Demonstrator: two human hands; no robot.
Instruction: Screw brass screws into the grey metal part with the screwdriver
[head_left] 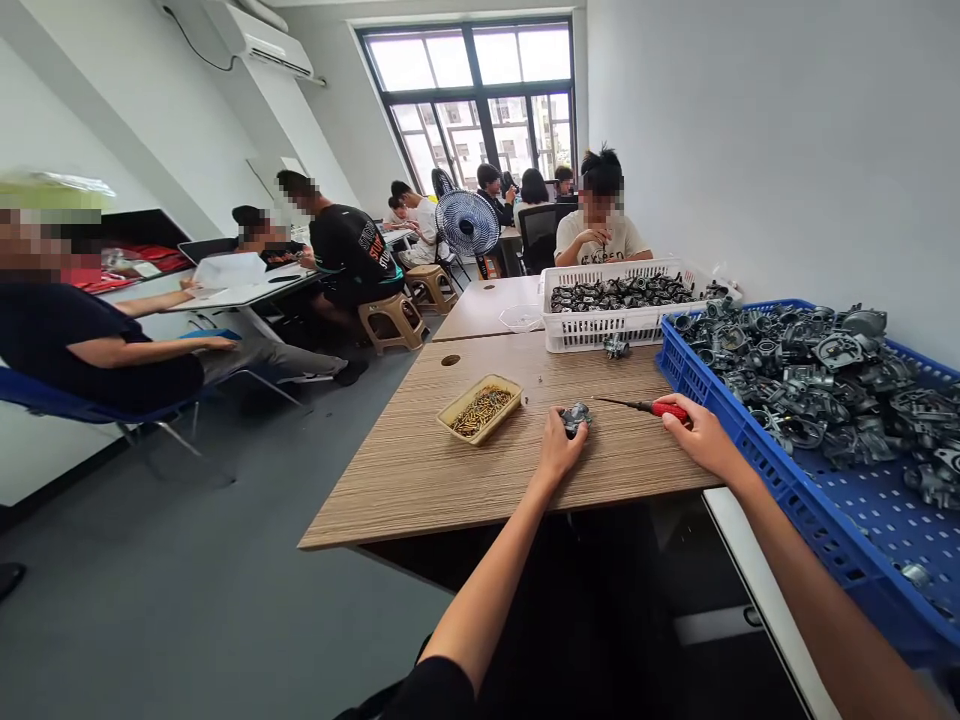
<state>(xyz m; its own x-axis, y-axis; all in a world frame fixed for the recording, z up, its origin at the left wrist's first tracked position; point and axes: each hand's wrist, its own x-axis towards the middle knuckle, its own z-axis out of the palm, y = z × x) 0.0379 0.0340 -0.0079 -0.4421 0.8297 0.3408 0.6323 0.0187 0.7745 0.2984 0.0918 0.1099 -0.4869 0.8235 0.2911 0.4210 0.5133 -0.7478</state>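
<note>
My left hand (561,448) is closed around a small grey metal carburetor (576,416) over the wooden table, its fingers partly hiding the part. To the right, my right hand (701,438) grips a screwdriver (666,409) by its red and black handle. The thin shaft points left toward the carburetor, with a gap between tip and metal. Left of my left hand sits a shallow cream tray (447,424) of small brass-coloured pieces. A couple of tiny loose pieces lie between the tray and the carburetor.
A blue plastic crate (757,455) heaped with metal carburetors stands along the right side. Behind the table's middle is a white basket (592,333) of darker parts, with a single carburetor (616,346) before it. A person (600,225) sits opposite; others sit left beyond a fan (466,222).
</note>
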